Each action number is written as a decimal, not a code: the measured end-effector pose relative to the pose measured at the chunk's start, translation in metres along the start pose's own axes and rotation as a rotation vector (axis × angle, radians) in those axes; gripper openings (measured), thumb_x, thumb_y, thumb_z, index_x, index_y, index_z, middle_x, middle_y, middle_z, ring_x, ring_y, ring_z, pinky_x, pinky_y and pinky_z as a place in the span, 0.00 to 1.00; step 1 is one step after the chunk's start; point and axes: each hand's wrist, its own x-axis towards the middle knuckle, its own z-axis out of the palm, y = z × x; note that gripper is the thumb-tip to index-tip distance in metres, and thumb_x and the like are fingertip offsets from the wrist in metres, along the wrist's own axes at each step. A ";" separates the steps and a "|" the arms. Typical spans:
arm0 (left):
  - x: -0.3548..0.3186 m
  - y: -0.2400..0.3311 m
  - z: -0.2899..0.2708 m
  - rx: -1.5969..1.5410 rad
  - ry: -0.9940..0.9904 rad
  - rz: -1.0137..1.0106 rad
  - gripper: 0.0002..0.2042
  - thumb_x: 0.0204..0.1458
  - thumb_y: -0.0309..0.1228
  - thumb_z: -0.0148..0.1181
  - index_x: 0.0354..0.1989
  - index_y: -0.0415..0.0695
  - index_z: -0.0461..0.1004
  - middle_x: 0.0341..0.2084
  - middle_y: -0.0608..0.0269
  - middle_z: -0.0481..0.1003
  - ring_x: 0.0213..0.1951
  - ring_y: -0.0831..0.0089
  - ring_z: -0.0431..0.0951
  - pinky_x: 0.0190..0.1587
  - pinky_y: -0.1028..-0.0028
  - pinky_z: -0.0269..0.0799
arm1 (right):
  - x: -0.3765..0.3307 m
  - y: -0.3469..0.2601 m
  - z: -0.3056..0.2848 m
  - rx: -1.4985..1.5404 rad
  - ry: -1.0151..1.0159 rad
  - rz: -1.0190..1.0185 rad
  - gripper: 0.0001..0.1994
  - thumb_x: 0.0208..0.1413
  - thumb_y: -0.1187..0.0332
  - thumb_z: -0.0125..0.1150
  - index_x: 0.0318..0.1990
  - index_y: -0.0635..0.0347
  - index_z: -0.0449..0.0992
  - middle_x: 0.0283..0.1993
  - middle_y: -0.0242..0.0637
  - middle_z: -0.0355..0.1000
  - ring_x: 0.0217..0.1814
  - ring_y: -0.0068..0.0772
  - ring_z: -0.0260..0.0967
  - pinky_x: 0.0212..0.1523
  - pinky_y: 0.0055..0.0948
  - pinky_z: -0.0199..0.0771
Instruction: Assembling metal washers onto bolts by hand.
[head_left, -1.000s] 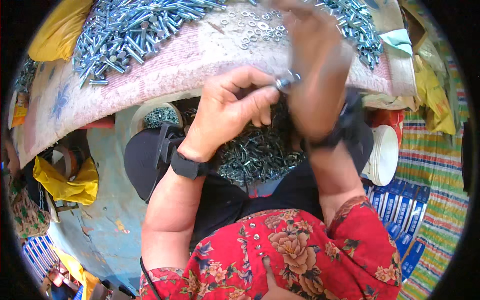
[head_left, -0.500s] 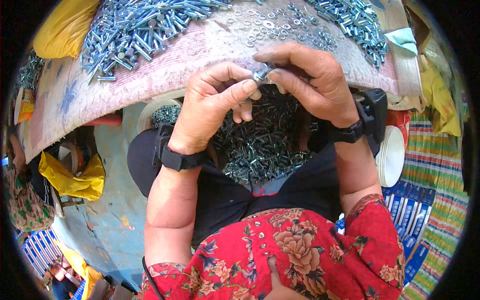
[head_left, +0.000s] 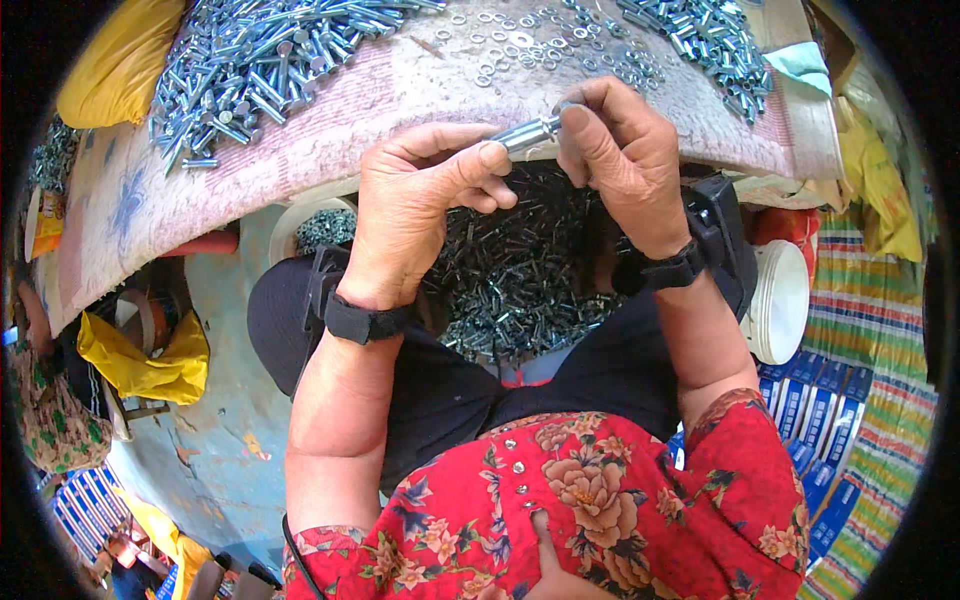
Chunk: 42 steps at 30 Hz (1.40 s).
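My left hand [head_left: 420,205] and my right hand [head_left: 620,155] meet over my lap, both pinching one silver bolt [head_left: 525,133] between thumb and fingers. The left holds its shank end; the right closes on the other end, which its fingertips hide. Below the hands lies a dark container [head_left: 300,310] filled with a heap of assembled bolts [head_left: 520,280]. On the pinkish board [head_left: 400,90] ahead lie a pile of loose bolts [head_left: 260,70] at the left, scattered washers [head_left: 520,45] in the middle and a pile of small nuts [head_left: 710,40] at the right.
A white bucket [head_left: 785,300] stands at my right, beside striped matting [head_left: 880,330] and blue boxes [head_left: 810,420]. Yellow bags [head_left: 140,360] lie at the left on the bluish floor [head_left: 215,440]. Another yellow bag [head_left: 110,70] sits at the board's far left.
My right hand came down from the washers on the board to meet the left; both hands now hold the bolt lower and nearer to me.
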 end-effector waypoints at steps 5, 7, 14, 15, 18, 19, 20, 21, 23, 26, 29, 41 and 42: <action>-0.001 -0.002 -0.002 -0.032 0.013 -0.046 0.09 0.47 0.29 0.58 0.33 0.35 0.72 0.20 0.59 0.74 0.18 0.74 0.74 0.19 0.84 0.68 | -0.003 0.009 -0.004 -0.130 -0.008 -0.169 0.06 0.51 0.73 0.56 0.36 0.63 0.69 0.22 0.31 0.64 0.22 0.17 0.59 0.22 0.18 0.60; -0.001 -0.004 -0.005 -0.034 0.003 -0.051 0.10 0.48 0.32 0.59 0.32 0.35 0.73 0.19 0.59 0.74 0.17 0.73 0.75 0.19 0.84 0.68 | 0.000 0.009 -0.007 -0.274 -0.052 -0.361 0.08 0.49 0.75 0.57 0.38 0.62 0.69 0.26 0.35 0.66 0.24 0.22 0.64 0.25 0.20 0.65; 0.005 0.000 -0.008 -0.187 -0.061 -0.192 0.12 0.50 0.37 0.57 0.25 0.38 0.71 0.16 0.62 0.71 0.14 0.74 0.73 0.14 0.84 0.66 | 0.008 0.000 -0.019 -0.443 -0.161 -0.476 0.12 0.45 0.76 0.59 0.39 0.62 0.71 0.33 0.38 0.70 0.31 0.31 0.71 0.31 0.23 0.70; 0.004 0.001 -0.009 -0.196 -0.060 -0.202 0.12 0.50 0.36 0.57 0.25 0.38 0.71 0.15 0.62 0.71 0.14 0.74 0.73 0.14 0.84 0.66 | 0.009 -0.002 -0.018 -0.472 -0.153 -0.467 0.10 0.45 0.76 0.59 0.37 0.62 0.71 0.31 0.39 0.71 0.29 0.30 0.71 0.29 0.22 0.69; 0.000 0.003 -0.006 -0.039 0.044 -0.135 0.12 0.51 0.36 0.54 0.29 0.39 0.71 0.14 0.65 0.71 0.12 0.78 0.70 0.14 0.84 0.64 | 0.005 -0.001 -0.008 -0.364 -0.125 -0.258 0.05 0.49 0.74 0.57 0.33 0.63 0.71 0.24 0.39 0.70 0.24 0.25 0.69 0.24 0.20 0.66; 0.000 0.001 -0.006 -0.023 0.046 -0.103 0.10 0.51 0.35 0.55 0.29 0.39 0.71 0.15 0.64 0.71 0.13 0.77 0.71 0.14 0.84 0.64 | 0.001 0.000 -0.003 -0.236 -0.104 -0.050 0.04 0.52 0.72 0.55 0.31 0.64 0.70 0.20 0.37 0.68 0.20 0.22 0.67 0.21 0.19 0.64; 0.000 0.000 -0.005 0.041 0.029 -0.035 0.08 0.51 0.33 0.55 0.28 0.39 0.71 0.16 0.63 0.72 0.14 0.76 0.72 0.16 0.83 0.66 | -0.002 0.003 -0.002 -0.219 -0.116 -0.065 0.04 0.52 0.72 0.55 0.31 0.64 0.70 0.20 0.37 0.68 0.20 0.22 0.67 0.21 0.19 0.64; -0.002 0.001 -0.003 0.089 0.023 0.003 0.08 0.51 0.32 0.54 0.28 0.39 0.71 0.16 0.63 0.72 0.15 0.76 0.73 0.16 0.83 0.66 | -0.004 0.008 -0.001 -0.111 -0.070 0.041 0.07 0.54 0.69 0.52 0.29 0.64 0.70 0.17 0.34 0.66 0.18 0.19 0.64 0.19 0.18 0.61; -0.002 -0.002 0.002 0.112 -0.001 0.045 0.09 0.52 0.32 0.54 0.27 0.39 0.71 0.17 0.64 0.72 0.16 0.76 0.73 0.17 0.82 0.67 | -0.009 0.013 -0.002 0.003 -0.018 0.143 0.12 0.58 0.66 0.48 0.26 0.63 0.68 0.14 0.29 0.62 0.15 0.15 0.58 0.16 0.17 0.56; 0.000 -0.006 -0.002 -0.010 -0.036 -0.054 0.10 0.52 0.35 0.54 0.27 0.40 0.71 0.16 0.64 0.72 0.16 0.76 0.73 0.16 0.83 0.67 | -0.009 0.011 -0.001 0.082 0.015 0.057 0.07 0.55 0.70 0.51 0.34 0.65 0.69 0.20 0.27 0.65 0.19 0.15 0.60 0.20 0.16 0.58; -0.002 -0.005 -0.009 -0.029 -0.030 -0.101 0.11 0.51 0.36 0.55 0.25 0.40 0.71 0.16 0.64 0.72 0.14 0.76 0.73 0.14 0.84 0.65 | -0.009 0.001 0.007 -0.073 0.061 -0.044 0.09 0.51 0.72 0.56 0.39 0.64 0.69 0.23 0.28 0.67 0.22 0.16 0.62 0.22 0.17 0.60; -0.010 0.000 -0.001 0.133 -0.051 0.035 0.10 0.52 0.34 0.54 0.25 0.39 0.71 0.13 0.67 0.70 0.13 0.80 0.71 0.13 0.85 0.63 | -0.024 0.009 0.005 -0.180 -0.075 -0.017 0.15 0.58 0.64 0.47 0.21 0.62 0.65 0.14 0.28 0.56 0.14 0.20 0.53 0.16 0.22 0.53; -0.011 -0.001 0.000 0.138 -0.052 0.040 0.10 0.52 0.34 0.54 0.25 0.39 0.71 0.13 0.67 0.70 0.13 0.80 0.71 0.13 0.85 0.63 | -0.029 0.012 0.007 -0.178 -0.073 -0.023 0.15 0.58 0.64 0.47 0.21 0.62 0.65 0.14 0.28 0.56 0.14 0.20 0.53 0.16 0.22 0.53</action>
